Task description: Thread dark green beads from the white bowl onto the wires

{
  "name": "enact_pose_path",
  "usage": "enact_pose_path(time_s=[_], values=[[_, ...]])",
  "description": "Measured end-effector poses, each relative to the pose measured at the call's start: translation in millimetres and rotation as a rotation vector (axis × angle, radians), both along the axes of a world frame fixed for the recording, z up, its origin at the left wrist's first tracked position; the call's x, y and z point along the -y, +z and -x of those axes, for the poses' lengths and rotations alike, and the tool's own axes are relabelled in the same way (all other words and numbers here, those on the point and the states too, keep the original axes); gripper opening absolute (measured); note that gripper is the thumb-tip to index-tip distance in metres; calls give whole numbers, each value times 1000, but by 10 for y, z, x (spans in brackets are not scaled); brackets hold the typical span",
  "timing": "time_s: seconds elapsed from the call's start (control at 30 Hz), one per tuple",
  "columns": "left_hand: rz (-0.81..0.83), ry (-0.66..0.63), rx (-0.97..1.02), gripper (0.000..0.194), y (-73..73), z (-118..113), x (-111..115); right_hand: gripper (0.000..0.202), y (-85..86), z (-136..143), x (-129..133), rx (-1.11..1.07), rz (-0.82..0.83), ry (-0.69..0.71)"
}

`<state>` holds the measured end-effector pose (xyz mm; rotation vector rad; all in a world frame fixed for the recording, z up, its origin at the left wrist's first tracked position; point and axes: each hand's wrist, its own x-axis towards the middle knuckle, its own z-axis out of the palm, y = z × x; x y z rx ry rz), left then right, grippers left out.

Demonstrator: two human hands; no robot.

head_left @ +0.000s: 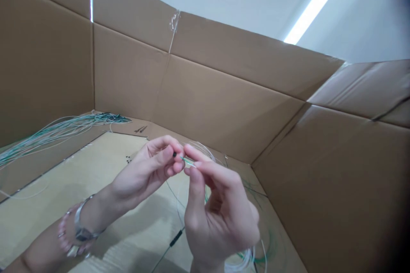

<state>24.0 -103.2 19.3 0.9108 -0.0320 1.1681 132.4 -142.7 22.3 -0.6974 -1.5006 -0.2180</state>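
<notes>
My left hand (144,168) pinches a small black connector piece (174,154) between thumb and forefinger. Close beside it, my right hand (221,204) is closed on a thin green and white wire (188,161), whose tip points at the black piece. Whether the wire tip touches or enters the piece cannot be made out. Both hands are raised above a pale yellow board (128,222). Below them, a wire with a black sleeve (176,238) on it runs across the board.
Cardboard walls (224,106) surround the work surface. A bundle of green and white wires (70,130) lies at the left back, near tweezers (141,129). Several tiny black pieces (128,159) are on the board. Coiled white wire (243,262) lies behind my right wrist.
</notes>
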Motion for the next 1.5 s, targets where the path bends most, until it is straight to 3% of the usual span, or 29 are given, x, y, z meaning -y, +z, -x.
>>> enact_pose_path(time_s=[0.27,0.63,0.83,1.5], values=[[13,103,23,14,11,-26,-15,28,26,-13,16,80,0,-81],[42,135,35,18,48,-61,13,21,53,19,4,131,-72,-170],[-24,189,45,14,27,-75,-13,17,66,51,35,141,-52,-255],[-107,315,20,13,21,-74,-35,18,43,38,-8,138,-46,-198]])
